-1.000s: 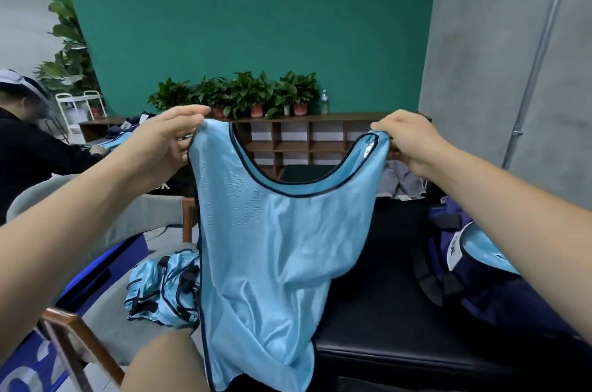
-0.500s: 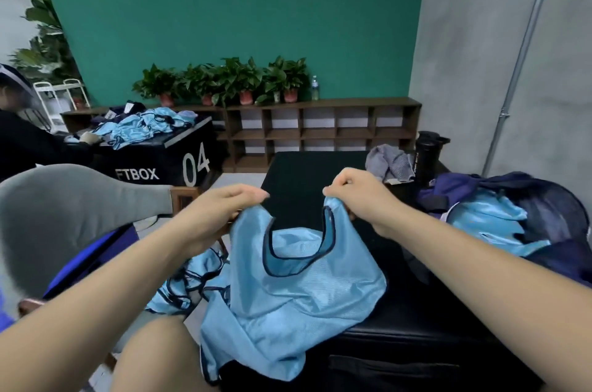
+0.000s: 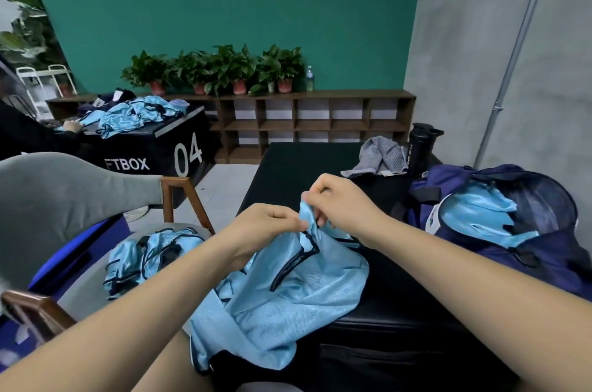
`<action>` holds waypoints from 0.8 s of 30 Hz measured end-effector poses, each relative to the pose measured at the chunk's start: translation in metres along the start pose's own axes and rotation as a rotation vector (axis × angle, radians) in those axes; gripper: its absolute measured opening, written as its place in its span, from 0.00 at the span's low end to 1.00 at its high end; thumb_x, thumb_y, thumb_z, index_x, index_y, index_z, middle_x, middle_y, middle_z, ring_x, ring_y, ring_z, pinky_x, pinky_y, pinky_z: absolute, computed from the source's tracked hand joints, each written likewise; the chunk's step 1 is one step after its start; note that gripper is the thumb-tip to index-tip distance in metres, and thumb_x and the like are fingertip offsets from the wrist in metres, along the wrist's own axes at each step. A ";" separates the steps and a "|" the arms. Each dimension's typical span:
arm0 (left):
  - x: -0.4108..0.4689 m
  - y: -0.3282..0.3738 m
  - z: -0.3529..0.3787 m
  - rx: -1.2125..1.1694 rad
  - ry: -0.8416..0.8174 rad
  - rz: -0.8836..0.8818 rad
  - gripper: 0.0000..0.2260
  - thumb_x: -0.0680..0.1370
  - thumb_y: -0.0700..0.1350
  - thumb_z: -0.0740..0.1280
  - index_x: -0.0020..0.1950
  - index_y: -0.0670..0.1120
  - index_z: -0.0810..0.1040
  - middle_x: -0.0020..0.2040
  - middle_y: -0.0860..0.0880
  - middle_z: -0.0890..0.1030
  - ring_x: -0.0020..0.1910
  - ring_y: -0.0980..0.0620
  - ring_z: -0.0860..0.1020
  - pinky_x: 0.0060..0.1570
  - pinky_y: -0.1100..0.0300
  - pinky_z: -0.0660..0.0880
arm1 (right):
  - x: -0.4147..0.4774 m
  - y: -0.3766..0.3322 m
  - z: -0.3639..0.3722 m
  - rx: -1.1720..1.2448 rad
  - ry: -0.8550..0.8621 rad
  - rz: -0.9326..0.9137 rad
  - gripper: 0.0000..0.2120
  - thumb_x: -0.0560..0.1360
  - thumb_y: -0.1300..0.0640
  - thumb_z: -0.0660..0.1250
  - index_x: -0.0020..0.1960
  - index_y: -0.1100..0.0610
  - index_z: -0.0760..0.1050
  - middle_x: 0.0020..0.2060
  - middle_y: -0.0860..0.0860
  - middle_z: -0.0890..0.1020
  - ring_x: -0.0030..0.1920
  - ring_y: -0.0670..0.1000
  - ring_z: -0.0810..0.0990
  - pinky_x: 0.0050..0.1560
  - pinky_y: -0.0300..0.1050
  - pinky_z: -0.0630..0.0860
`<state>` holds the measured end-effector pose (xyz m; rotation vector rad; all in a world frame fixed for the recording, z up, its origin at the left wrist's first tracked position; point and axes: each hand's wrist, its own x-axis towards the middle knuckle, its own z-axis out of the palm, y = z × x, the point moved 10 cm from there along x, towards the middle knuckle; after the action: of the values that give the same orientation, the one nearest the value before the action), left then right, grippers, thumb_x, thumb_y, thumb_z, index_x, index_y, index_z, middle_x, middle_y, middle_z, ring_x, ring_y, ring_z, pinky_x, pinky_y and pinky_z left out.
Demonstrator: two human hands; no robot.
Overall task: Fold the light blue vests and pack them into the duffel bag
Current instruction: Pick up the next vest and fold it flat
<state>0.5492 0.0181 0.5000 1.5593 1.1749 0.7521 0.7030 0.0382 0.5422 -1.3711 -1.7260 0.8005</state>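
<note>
Pinching the shoulder straps of the light blue vest (image 3: 288,295) together between left hand (image 3: 266,228) and right hand (image 3: 342,202), no longer holding them spread wide as a second ago. Letting the body slump below the grip onto the black bench (image 3: 288,167), probably halving it lengthwise as a first fold, ahead of packing into the duffel bag (image 3: 551,270) right of the grip.

A light blue mesh vest (image 3: 288,289) with dark navy trim lies crumpled on the near edge of the black desk (image 3: 304,161), and its lower part hangs over the front. My left hand (image 3: 266,226) and right hand (image 3: 342,202) pinch its top edges together, lifted off the desk. A heap of vests (image 3: 150,254), the same blue, lies on a chair seat (image 3: 89,302) to my left. The navy duffel bag (image 3: 551,266) sits open on the desk to my right, with packed vests (image 3: 480,215) showing inside.
</note>
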 end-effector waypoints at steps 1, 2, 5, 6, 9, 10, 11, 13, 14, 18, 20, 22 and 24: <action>-0.001 0.000 -0.002 0.007 0.004 -0.001 0.07 0.77 0.51 0.78 0.47 0.47 0.89 0.48 0.49 0.87 0.52 0.56 0.81 0.67 0.51 0.74 | 0.000 0.005 -0.005 0.030 0.006 0.015 0.10 0.80 0.50 0.70 0.48 0.57 0.78 0.36 0.52 0.87 0.34 0.49 0.83 0.39 0.47 0.75; -0.002 0.001 -0.005 0.016 0.005 -0.002 0.07 0.77 0.50 0.78 0.46 0.47 0.88 0.47 0.50 0.87 0.51 0.57 0.81 0.64 0.55 0.74 | -0.001 0.011 -0.011 0.051 0.015 0.036 0.11 0.81 0.50 0.69 0.49 0.58 0.78 0.38 0.53 0.87 0.35 0.49 0.83 0.40 0.47 0.75; -0.004 0.007 -0.012 0.039 0.001 0.005 0.07 0.78 0.50 0.78 0.47 0.47 0.89 0.48 0.51 0.88 0.52 0.59 0.82 0.61 0.60 0.72 | -0.006 0.034 -0.012 0.060 -0.064 0.124 0.15 0.80 0.45 0.71 0.49 0.57 0.78 0.43 0.53 0.88 0.40 0.48 0.84 0.44 0.48 0.77; -0.005 0.008 -0.014 0.045 0.004 0.011 0.07 0.78 0.50 0.78 0.47 0.46 0.89 0.49 0.51 0.88 0.52 0.59 0.82 0.61 0.60 0.72 | -0.010 0.040 -0.005 0.071 -0.136 0.147 0.16 0.79 0.42 0.71 0.50 0.56 0.80 0.46 0.53 0.88 0.43 0.47 0.85 0.47 0.48 0.77; -0.004 0.012 -0.017 0.069 -0.005 0.023 0.08 0.78 0.50 0.77 0.49 0.46 0.89 0.52 0.48 0.88 0.56 0.53 0.83 0.67 0.56 0.73 | -0.022 0.044 0.017 0.120 -0.314 0.151 0.19 0.77 0.39 0.73 0.54 0.55 0.82 0.51 0.49 0.87 0.52 0.48 0.84 0.56 0.47 0.77; -0.004 0.013 -0.017 0.078 -0.015 0.027 0.08 0.78 0.50 0.77 0.49 0.46 0.89 0.53 0.47 0.88 0.58 0.51 0.84 0.69 0.55 0.73 | -0.024 0.042 0.021 0.130 -0.337 0.129 0.19 0.77 0.40 0.74 0.54 0.55 0.81 0.50 0.48 0.86 0.52 0.47 0.83 0.57 0.46 0.76; -0.003 0.014 -0.016 0.085 -0.025 0.031 0.08 0.78 0.50 0.77 0.49 0.46 0.89 0.53 0.47 0.88 0.60 0.50 0.83 0.70 0.55 0.72 | -0.025 0.039 0.023 0.142 -0.345 0.102 0.17 0.77 0.42 0.75 0.53 0.56 0.81 0.47 0.47 0.84 0.50 0.46 0.81 0.56 0.45 0.75; -0.002 0.014 -0.017 0.094 -0.026 0.031 0.10 0.77 0.51 0.78 0.49 0.44 0.88 0.54 0.46 0.88 0.60 0.49 0.83 0.70 0.55 0.71 | -0.024 0.035 0.023 0.204 -0.345 0.059 0.13 0.78 0.46 0.76 0.50 0.56 0.80 0.45 0.47 0.82 0.46 0.45 0.77 0.54 0.44 0.72; -0.002 0.015 -0.019 0.096 -0.020 0.028 0.12 0.77 0.51 0.78 0.50 0.43 0.88 0.54 0.45 0.88 0.59 0.49 0.83 0.70 0.54 0.71 | -0.023 0.034 0.022 0.256 -0.338 0.046 0.11 0.78 0.49 0.76 0.48 0.55 0.79 0.44 0.49 0.80 0.44 0.45 0.76 0.53 0.44 0.71; 0.000 0.014 -0.030 0.105 0.013 0.005 0.14 0.76 0.54 0.79 0.51 0.43 0.87 0.55 0.45 0.87 0.55 0.49 0.82 0.66 0.54 0.72 | -0.019 0.033 0.005 0.424 -0.305 0.035 0.09 0.80 0.56 0.74 0.46 0.56 0.75 0.44 0.52 0.75 0.42 0.47 0.74 0.46 0.41 0.71; 0.001 0.013 -0.036 0.079 0.033 -0.003 0.13 0.76 0.54 0.79 0.50 0.46 0.88 0.52 0.47 0.88 0.51 0.53 0.81 0.60 0.53 0.72 | -0.020 0.039 -0.003 0.521 -0.322 0.092 0.13 0.79 0.57 0.73 0.41 0.53 0.70 0.42 0.52 0.72 0.41 0.49 0.72 0.43 0.43 0.70; 0.001 0.011 -0.041 0.045 0.047 -0.001 0.12 0.75 0.54 0.80 0.50 0.46 0.88 0.51 0.50 0.88 0.50 0.54 0.82 0.59 0.53 0.72 | -0.028 0.049 -0.005 0.584 -0.381 0.225 0.10 0.78 0.54 0.72 0.41 0.53 0.74 0.40 0.53 0.74 0.39 0.51 0.73 0.44 0.46 0.71; 0.000 0.011 -0.042 0.034 0.043 0.012 0.13 0.76 0.53 0.79 0.51 0.45 0.88 0.54 0.50 0.88 0.56 0.52 0.84 0.67 0.50 0.73 | -0.040 0.058 0.001 0.562 -0.472 0.340 0.11 0.78 0.47 0.74 0.47 0.55 0.79 0.39 0.56 0.79 0.38 0.53 0.77 0.46 0.47 0.75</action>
<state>0.5151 0.0326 0.5232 1.5864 1.2167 0.7806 0.7348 0.0118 0.4849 -1.1418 -1.4303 1.7623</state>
